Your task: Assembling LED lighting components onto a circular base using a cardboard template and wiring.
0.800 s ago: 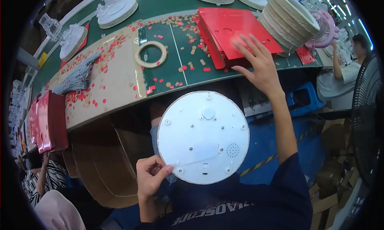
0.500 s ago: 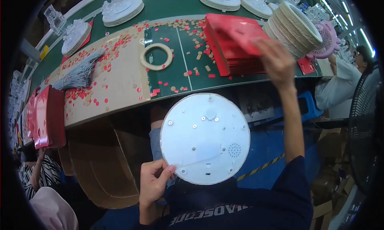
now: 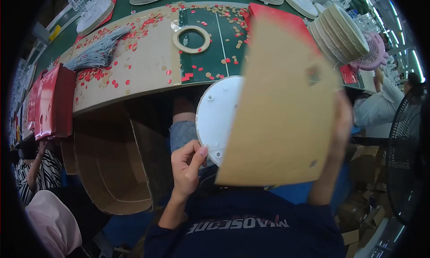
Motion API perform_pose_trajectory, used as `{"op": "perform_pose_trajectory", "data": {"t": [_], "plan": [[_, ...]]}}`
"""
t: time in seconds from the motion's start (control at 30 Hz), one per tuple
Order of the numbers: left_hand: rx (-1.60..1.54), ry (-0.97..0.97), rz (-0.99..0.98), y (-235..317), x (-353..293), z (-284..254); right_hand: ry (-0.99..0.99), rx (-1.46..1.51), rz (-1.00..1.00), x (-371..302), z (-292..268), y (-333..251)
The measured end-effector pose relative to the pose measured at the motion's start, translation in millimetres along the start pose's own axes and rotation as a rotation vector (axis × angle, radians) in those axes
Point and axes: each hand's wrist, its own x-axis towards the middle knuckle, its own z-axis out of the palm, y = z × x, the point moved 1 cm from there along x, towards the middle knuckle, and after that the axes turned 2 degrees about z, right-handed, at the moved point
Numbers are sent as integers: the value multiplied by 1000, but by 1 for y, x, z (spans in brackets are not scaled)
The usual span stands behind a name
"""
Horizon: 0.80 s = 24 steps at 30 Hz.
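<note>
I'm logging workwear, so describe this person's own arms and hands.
The left hand is bare: no glove or wristband shows. The right hand is blurred and partly hidden, but no glove shows. The forearms are uncovered below the short sleeves of a dark navy shirt, with mostly pale lettering across its front.

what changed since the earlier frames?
The right hand lifted a sheet off the red stack and swung it toward the body; its brown side now hides much of the white disc. Left hand stays pinched at the disc's rim; tape ring unmoved.
</note>
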Motion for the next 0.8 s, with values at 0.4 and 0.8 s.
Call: {"op": "perform_pose_trajectory", "data": {"t": [0.4,0.8], "plan": [[-50,55,11,-9,-22,2,43,49,340,-47,77,40],[-125,104,-204,4,-20,-12,47,357,256,-62,92,42]]}}
